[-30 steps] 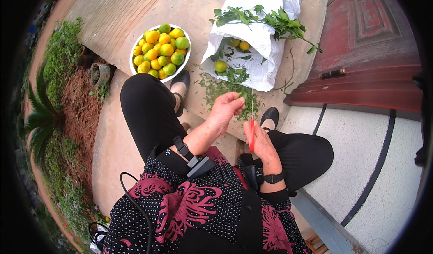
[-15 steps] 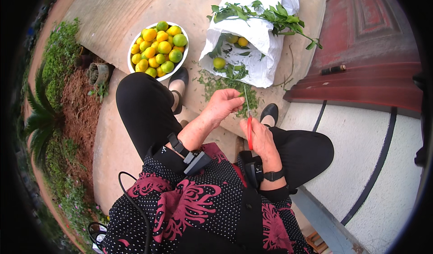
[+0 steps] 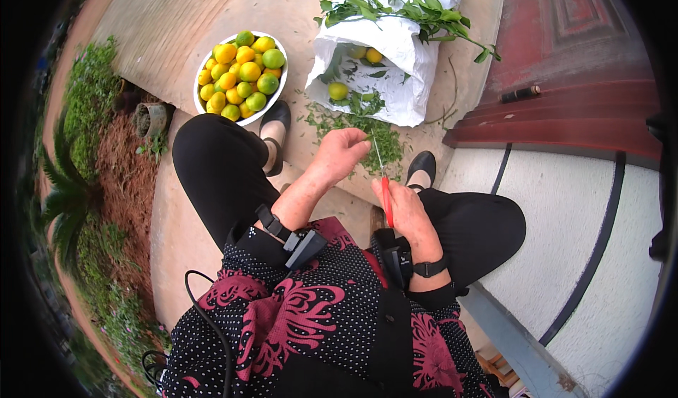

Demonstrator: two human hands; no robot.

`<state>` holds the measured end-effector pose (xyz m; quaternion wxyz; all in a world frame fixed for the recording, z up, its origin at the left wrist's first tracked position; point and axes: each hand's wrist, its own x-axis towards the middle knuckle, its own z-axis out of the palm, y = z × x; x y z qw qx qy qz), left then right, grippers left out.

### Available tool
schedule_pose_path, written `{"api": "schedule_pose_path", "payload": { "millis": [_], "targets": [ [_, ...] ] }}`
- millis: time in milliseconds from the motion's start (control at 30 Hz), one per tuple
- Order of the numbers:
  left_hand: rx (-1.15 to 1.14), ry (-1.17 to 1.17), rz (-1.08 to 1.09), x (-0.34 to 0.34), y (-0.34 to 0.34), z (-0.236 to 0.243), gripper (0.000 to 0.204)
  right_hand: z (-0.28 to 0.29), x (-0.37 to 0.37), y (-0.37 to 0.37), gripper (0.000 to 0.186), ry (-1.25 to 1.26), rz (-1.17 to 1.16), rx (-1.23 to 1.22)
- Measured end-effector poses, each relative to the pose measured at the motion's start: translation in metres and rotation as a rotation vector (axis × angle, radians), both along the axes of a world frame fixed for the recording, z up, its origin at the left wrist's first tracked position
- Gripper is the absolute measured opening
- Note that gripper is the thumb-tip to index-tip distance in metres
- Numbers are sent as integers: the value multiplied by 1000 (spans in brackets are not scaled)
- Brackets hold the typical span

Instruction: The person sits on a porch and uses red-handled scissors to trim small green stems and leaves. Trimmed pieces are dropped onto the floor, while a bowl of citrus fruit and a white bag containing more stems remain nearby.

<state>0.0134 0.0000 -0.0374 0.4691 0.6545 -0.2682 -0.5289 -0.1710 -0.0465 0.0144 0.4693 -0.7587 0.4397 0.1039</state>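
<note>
Pinched fingers of my left hand [image 3: 337,156] hold a small bit of green leaf, barely visible at the fingertips. My right hand [image 3: 401,209] is closed on red-handled scissors [image 3: 385,197], whose thin blades reach up beside the left fingertips. Below them on the concrete lie scattered leaf clippings [image 3: 325,117]. Just beyond is a white woven sack [image 3: 413,98] on its side, its mouth toward me, with several citrus fruits [image 3: 338,91] and leaves inside. A leafy branch [image 3: 431,16] lies across the sack.
A white basin [image 3: 284,76] heaped with green and yellow citrus stands by my left shoe. A red panelled door [image 3: 565,38] and its raised sill border the right, beside white flooring with dark stripes. Plants [image 3: 85,151], soil and a pot [image 3: 151,119] line the left edge. My knees flank my hands.
Both hands and the scissors have shifted slightly up and left in the picture, as have the basin and sack with the view. The leaf at my left fingertips shows less.
</note>
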Motion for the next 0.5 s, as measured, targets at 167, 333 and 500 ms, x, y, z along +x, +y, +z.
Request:
{"api": "schedule_pose_path", "payload": {
  "millis": [167, 333, 500],
  "targets": [
    [-80, -2, 121, 10, 0, 11, 19, -5, -6, -2, 55, -18, -159, -3],
    [-193, 104, 250, 24, 3, 31, 17, -9, -11, -10, 42, -322, -424, 126],
    [-163, -9, 62, 29, 7, 40, 16, -8, -8, -8, 21, -604, -635, 145]
  ]
}}
